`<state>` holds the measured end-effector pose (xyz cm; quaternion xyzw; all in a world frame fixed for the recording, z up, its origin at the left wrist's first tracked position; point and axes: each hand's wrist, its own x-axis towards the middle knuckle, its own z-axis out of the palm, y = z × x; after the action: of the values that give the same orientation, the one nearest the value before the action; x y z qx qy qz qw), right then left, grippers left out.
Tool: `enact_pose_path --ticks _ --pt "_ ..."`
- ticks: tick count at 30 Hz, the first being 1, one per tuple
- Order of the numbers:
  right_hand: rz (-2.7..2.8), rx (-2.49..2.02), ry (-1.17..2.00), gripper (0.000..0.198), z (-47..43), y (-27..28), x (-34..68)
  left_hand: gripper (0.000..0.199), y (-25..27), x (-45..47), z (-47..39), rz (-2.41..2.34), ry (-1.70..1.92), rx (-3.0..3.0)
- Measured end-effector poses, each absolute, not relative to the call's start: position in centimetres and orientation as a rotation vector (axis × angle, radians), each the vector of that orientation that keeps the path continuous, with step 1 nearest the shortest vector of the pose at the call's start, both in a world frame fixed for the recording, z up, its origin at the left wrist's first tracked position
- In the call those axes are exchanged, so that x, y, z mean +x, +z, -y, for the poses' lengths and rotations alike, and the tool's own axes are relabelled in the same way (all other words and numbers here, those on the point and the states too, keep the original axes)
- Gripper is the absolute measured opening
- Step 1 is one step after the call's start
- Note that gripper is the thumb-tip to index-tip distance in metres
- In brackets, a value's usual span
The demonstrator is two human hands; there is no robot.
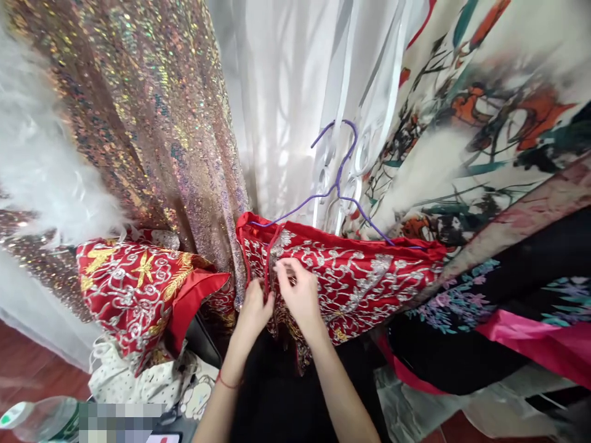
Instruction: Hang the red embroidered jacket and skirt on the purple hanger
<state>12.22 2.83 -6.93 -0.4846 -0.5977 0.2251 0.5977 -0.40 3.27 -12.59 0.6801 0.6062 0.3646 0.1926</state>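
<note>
A red skirt [355,277] with silver embroidery hangs by its waist from a purple hanger [339,184]. An opening edge runs down its left part. At that edge, my left hand [253,309] is closed, its fingers pinching the red cloth. Slightly higher and to the right, my right hand [300,292] is closed too, thumb and fingertips pinched against the silver-trimmed edge; any small fastener there is too blurred to make out. The hanger's hook is above both hands, in front of white cloth strips.
Left of my hands lies another red embroidered garment [133,289] with gold motifs. Behind it hang a sequined cloth [152,111] and white feathers [50,147]. A plastic bottle [46,418] is at lower left. Floral fabric [498,117] and a black embroidered garment [452,344] are at right.
</note>
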Motion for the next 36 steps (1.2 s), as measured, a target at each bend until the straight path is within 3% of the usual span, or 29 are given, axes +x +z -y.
enact_pose_path --ticks 4,7,10,14,16,18,20,25,29,36 --pt "1.044 -1.44 -0.174 0.028 -0.2 -4.8 21.5 0.023 -6.2 -0.9 -3.1 -1.561 1.441 1.843" --pt "0.761 -1.747 -0.402 0.038 0.5 -2.4 27.3 0.032 -2.2 -0.2 -5.4 -1.656 1.731 1.789" --pt "0.884 -2.024 -0.473 0.044 0.4 -1.0 30.4 0.05 -0.2 0.9 -9.3 -1.869 1.732 1.75" --pt "1.258 -1.968 -0.57 0.04 0.7 -1.2 31.4 0.068 0.3 0.9 -13.2 -2.134 1.735 1.56" --pt "1.397 -1.835 -0.566 0.04 1.2 -1.7 31.6 0.056 0.4 0.2 -13.9 -2.208 1.629 1.553" --pt "1.47 -1.709 -0.556 0.038 1.6 -2.1 31.6 0.033 0.6 -0.5 -14.0 -2.25 1.442 1.625" --pt "1.45 -1.669 -0.587 0.036 1.5 -2.2 31.4 0.024 0.8 -0.8 -13.7 -2.277 1.344 1.723" --pt "1.215 -1.768 -0.697 0.032 -0.1 -1.3 29.1 0.023 1.1 0.7 -12.1 -2.337 1.451 1.88" --pt "1.114 -1.767 -0.713 0.035 -1.9 -0.7 25.5 0.034 0.7 2.7 -10.6 -2.164 1.622 1.961" --pt "1.157 -1.443 -0.636 0.041 -4.6 0.3 24.9 0.037 1.2 1.0 -7.9 -1.918 2.036 1.747"
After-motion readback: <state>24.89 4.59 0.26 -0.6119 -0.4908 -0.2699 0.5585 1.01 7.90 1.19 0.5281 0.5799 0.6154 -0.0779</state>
